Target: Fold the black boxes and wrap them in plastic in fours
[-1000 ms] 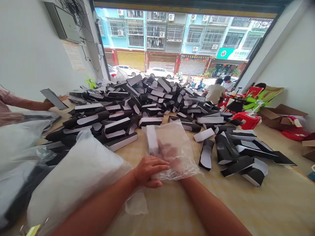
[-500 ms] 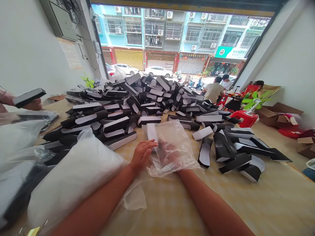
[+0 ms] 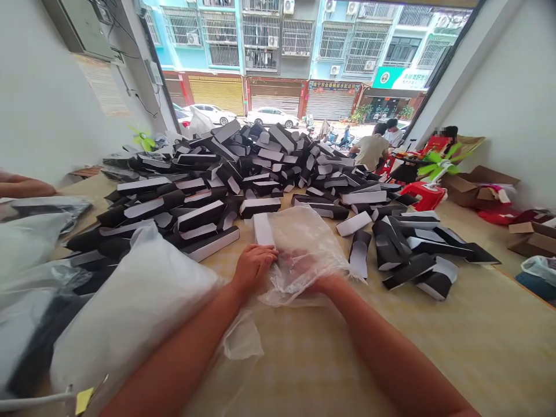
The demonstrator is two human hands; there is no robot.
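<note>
My left hand (image 3: 253,266) curls its fingers over the near edge of a clear plastic bag (image 3: 310,240) lying on the table, just below a white folded box (image 3: 263,229). My right hand (image 3: 304,269) is pushed inside the bag and shows only dimly through the film, so its fingers cannot be made out. A big heap of black and white folded boxes (image 3: 243,174) rises right behind the bag.
A bulging white plastic sack (image 3: 130,313) lies at my left. More flat boxes (image 3: 412,255) are scattered to the right. Another person's arm (image 3: 24,188) shows at the far left. People sit around a red stool (image 3: 423,194) near the doorway. The table's yellow cloth (image 3: 434,347) shows in front.
My left hand slid from the bag's mouth up to its left edge near the white box and curled. The other person's held box has gone from view.
</note>
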